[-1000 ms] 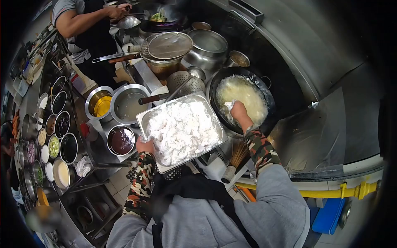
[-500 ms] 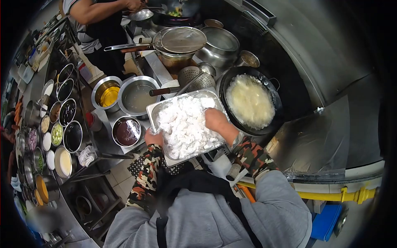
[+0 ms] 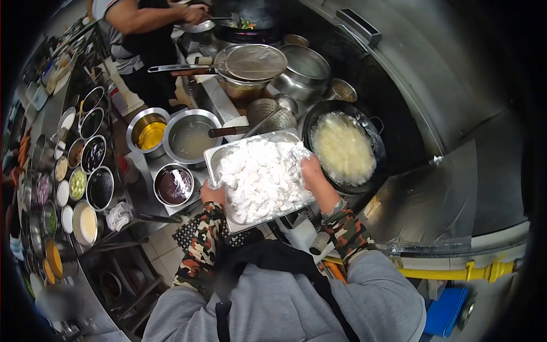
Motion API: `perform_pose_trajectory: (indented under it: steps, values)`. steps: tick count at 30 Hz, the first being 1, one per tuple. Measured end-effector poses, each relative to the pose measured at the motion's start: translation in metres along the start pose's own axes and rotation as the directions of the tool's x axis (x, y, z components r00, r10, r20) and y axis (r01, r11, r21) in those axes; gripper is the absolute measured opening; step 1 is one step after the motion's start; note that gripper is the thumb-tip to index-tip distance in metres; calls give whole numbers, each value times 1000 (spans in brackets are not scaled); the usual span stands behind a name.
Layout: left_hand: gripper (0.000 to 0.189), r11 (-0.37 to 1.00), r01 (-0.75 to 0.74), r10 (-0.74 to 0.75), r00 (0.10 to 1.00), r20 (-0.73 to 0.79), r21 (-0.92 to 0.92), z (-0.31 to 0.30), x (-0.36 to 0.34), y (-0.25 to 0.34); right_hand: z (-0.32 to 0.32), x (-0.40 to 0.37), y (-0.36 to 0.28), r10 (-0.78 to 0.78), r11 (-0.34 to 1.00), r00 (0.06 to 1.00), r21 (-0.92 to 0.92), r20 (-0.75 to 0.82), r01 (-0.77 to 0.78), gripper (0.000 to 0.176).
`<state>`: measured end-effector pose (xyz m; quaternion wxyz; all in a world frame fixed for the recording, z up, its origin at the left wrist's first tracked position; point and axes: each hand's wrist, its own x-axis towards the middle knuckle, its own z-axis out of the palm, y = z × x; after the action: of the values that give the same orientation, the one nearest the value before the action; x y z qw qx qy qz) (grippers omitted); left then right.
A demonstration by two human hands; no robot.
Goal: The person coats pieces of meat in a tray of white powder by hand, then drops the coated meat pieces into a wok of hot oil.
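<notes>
My left hand [image 3: 213, 194] is closed on the left rim of a metal tray [image 3: 272, 218], tilted in front of me. Heaped in the tray are white, flour-coated pieces [image 3: 259, 176]; their kind is hidden by the coating. At the tray's right rim, my right hand [image 3: 315, 178] has its fingers bent inward, white with flour. What these fingers hold is hard to make out against the white heap. Just right of that hand, a black wok [image 3: 312, 122] holds pale food frying in bubbling oil [image 3: 345, 149].
Behind the tray lie a perforated skimmer [image 3: 272, 117], a bowl of cloudy liquid [image 3: 196, 139] and a bowl of yellow oil [image 3: 151, 134]. A bowl of dark red sauce [image 3: 174, 185] stands left. A co-worker [image 3: 137, 34] stirs another wok [image 3: 245, 34]. Ingredient bowls [image 3: 99, 188] line the left counter.
My right hand has moved from within the white heap to the tray's right rim, nearer the wok. My left hand keeps its hold on the tray. The co-worker's hands have shifted slightly right.
</notes>
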<state>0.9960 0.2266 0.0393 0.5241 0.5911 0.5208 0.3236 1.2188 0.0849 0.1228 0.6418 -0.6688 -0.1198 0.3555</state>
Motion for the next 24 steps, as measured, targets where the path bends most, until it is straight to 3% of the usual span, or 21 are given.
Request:
perform_pose_trajectory:
  steps: [1,2,3,5,6,7,9,10,12,13,14,15,16,18,19,20,21,22,23,24]
  values:
    - [25,1000,-19,19,1000,7,-13,1,-1,-1,0,-2,-6,-79,997,982,-22,-169,77,29]
    - [24,1000,-11,11,1000,22,-20,1,-2,-2,-14,6,-4,-125,986,967,-136,-223,96,25]
    - [23,1000,-1,1,999,34,-23,-1,-4,3,-23,4,-17,-126,986,962,-134,-241,96,25]
    - [22,998,-16,20,998,54,-68,2,-1,-5,-41,-4,-48,-128,935,894,-353,-429,-36,27]
    - [22,999,-10,12,999,50,-46,1,-2,-3,-74,7,-43,-353,725,909,-679,-224,114,27]
    - [22,1000,-4,5,999,42,-24,-1,-2,0,-114,16,-35,-479,395,876,-878,54,270,27]
    - [22,998,26,-24,999,39,-55,-2,-3,3,-152,12,-33,-299,162,953,-982,45,97,25]
    - [23,1000,15,-15,1000,20,24,-2,-4,6,-169,16,-27,-290,163,955,-981,58,109,25]
    - [24,995,49,-51,999,20,83,-4,-5,9,-185,19,-14,-120,-47,977,-984,177,172,24]
    - [24,995,55,-56,998,13,88,-4,-6,11,-181,23,-11,-113,-45,976,-983,184,179,24]
    - [25,997,44,-45,999,5,58,-3,-8,13,-175,29,-7,-372,-78,903,-976,216,202,22]
    - [25,999,36,-35,999,-4,31,-4,-12,19,-160,30,-5,-599,-110,764,-970,239,216,20]
    - [25,996,63,-62,998,-17,56,-4,-14,24,-128,16,-21,-590,-104,770,-968,245,228,20]
    - [25,997,65,-65,998,4,-31,-1,-6,1,-53,-21,-67,-433,78,818,-888,379,453,18]
    - [25,997,64,-64,998,11,-46,1,-5,-4,-49,-16,-49,-343,138,803,-819,487,556,15]
    - [26,991,111,-109,993,35,-75,-1,-6,1,-27,-31,-45,-140,104,865,-861,483,498,17]
    - [26,991,111,-109,993,35,-77,0,-6,-2,-6,-47,-45,22,162,865,-855,502,492,21]
    - [26,991,105,-103,994,25,-79,2,-5,-6,5,-51,-28,147,-24,906,-915,396,404,27]
    - [25,992,100,-99,995,16,-81,3,-4,-9,25,-68,-36,104,-54,891,-892,442,448,20]
    - [26,987,119,-116,993,30,-105,2,-5,-7,22,-64,-23,-23,84,890,-886,456,456,21]
